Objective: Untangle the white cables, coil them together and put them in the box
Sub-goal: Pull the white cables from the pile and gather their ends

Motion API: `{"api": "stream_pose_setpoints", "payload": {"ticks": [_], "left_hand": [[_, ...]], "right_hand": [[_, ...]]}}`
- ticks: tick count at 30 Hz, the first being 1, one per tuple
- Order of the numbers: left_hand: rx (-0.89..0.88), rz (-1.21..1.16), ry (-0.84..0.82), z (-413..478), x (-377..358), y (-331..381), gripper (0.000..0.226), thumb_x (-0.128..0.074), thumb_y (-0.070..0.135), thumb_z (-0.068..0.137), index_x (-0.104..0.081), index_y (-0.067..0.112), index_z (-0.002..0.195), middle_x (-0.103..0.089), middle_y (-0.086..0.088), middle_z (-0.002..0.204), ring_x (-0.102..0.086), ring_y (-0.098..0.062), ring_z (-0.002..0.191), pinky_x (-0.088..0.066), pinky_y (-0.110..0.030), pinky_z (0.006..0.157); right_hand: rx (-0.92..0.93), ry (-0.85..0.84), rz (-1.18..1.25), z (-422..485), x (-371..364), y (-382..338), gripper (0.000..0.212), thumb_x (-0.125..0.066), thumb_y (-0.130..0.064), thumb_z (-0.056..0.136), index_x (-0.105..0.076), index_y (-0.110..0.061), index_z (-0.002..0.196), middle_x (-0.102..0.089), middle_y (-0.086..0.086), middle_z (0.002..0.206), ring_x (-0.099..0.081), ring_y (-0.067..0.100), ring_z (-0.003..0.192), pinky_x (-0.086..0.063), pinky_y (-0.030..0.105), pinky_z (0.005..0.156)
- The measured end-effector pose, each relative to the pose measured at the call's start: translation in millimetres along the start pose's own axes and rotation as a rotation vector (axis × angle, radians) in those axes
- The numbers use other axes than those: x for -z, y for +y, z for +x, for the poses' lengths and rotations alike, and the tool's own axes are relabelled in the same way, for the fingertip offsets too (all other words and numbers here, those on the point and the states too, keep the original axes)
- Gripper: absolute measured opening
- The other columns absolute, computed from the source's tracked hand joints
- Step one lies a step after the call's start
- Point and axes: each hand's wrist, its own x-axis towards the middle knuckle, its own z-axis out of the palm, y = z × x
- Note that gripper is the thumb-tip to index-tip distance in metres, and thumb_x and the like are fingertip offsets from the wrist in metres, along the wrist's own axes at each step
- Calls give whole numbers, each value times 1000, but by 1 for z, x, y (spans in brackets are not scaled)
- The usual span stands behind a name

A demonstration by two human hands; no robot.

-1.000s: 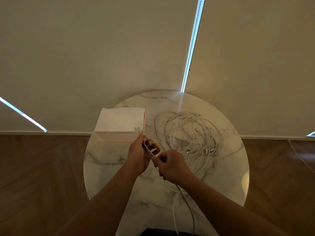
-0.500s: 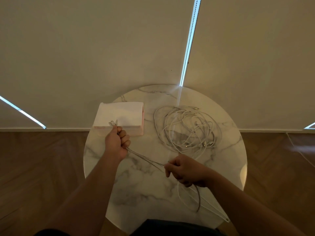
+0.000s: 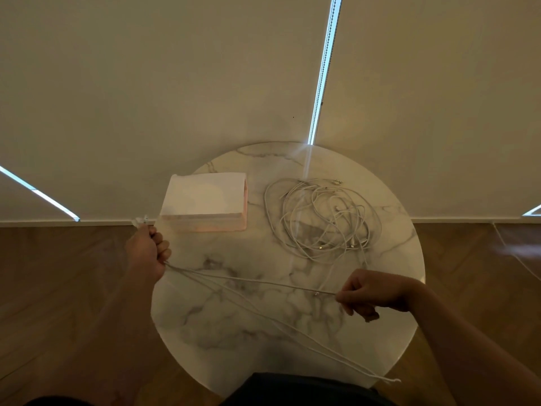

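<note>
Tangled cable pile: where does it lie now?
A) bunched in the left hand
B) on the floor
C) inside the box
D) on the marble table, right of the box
D: the tangled cable pile lies on the marble table right of the box and apart from it; the left hand and right hand hold only stretched strands.

Bare forearms (image 3: 456, 332), dark garment (image 3: 295, 389) at the waist.
</note>
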Motion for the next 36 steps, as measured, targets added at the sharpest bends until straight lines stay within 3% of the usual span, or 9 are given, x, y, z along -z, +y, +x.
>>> {"api": "stream_pose_setpoints", "payload": {"ticks": [3, 6, 9, 11, 15, 20, 25, 31, 36], "left_hand": [[-58, 128, -1, -2, 6, 6, 40, -35, 37, 104, -34, 23, 67, -23, 7, 49, -16, -6, 35, -11, -17, 38], [-117, 361, -176, -17, -11, 4, 36, -35, 25, 101, -34, 22, 65, -24, 0, 55, -18, -6, 35, -13, -15, 39], [-205, 661, -336, -44, -40, -3, 37, -37, 23, 101, -47, 15, 66, -45, -11, 62, -26, -10, 37, -18, -16, 41], [-253, 796, -457, -68, -59, -8, 41, -36, 23, 104, -58, 9, 73, -61, -4, 66, -31, -8, 38, -21, -17, 40], [-287, 933, -662, -110, -96, -26, 47, -33, 22, 106, -69, 5, 82, -70, 10, 65, -30, -4, 37, -21, -22, 39], [-343, 1060, -725, -126, -117, -55, 24, -38, 1, 97, -47, 12, 77, -68, 1, 84, -40, -14, 57, -30, -14, 44], [-226, 928, -631, -124, -119, -61, 35, -39, 23, 102, -49, 13, 70, -59, -6, 68, -49, -15, 59, -38, -27, 57], [-107, 658, -543, -102, -110, -40, 30, -38, 21, 101, -41, 15, 71, -36, 0, 54, -21, -10, 40, -13, -20, 43], [-27, 386, -451, -75, -87, -19, 35, -37, 25, 102, -38, 19, 67, -34, 3, 53, -17, -7, 38, -10, -17, 40]], "right_hand": [[-45, -2, 56, -4, 14, 14, 30, -53, -23, 100, -69, -4, 83, -51, 4, 57, -45, 13, 52, -38, 26, 58], [-32, 50, 105, -1, 17, 6, 28, -48, -14, 101, -67, 3, 90, -43, 1, 55, -35, 12, 51, -30, 27, 54], [-10, 153, -80, 11, 9, -24, 28, -49, -16, 100, -70, -3, 86, -46, -2, 56, -37, 9, 50, -31, 23, 51], [34, 218, -228, 20, 2, -47, 29, -51, -19, 98, -71, -12, 79, -49, -4, 57, -41, 10, 51, -34, 20, 50], [131, 308, -478, 41, -10, -81, 32, -49, -23, 99, -66, -25, 73, -60, -1, 69, -53, 12, 61, -40, 22, 58], [161, 401, -523, 59, -23, -98, 34, -47, -26, 101, -67, -23, 74, -55, -7, 62, -47, 6, 52, -33, 20, 54], [166, 472, -531, 57, -26, -96, 36, -50, -30, 101, -74, -11, 81, -51, -9, 54, -47, 1, 42, -31, 15, 48], [214, 518, -482, 57, -24, -83, 37, -50, -36, 100, -61, -21, 68, -51, -4, 56, -46, 7, 50, -33, 21, 53], [211, 582, -468, 51, -13, -73, 38, -52, -34, 100, -61, -16, 68, -50, -4, 55, -44, 6, 49, -36, 17, 52]]}}
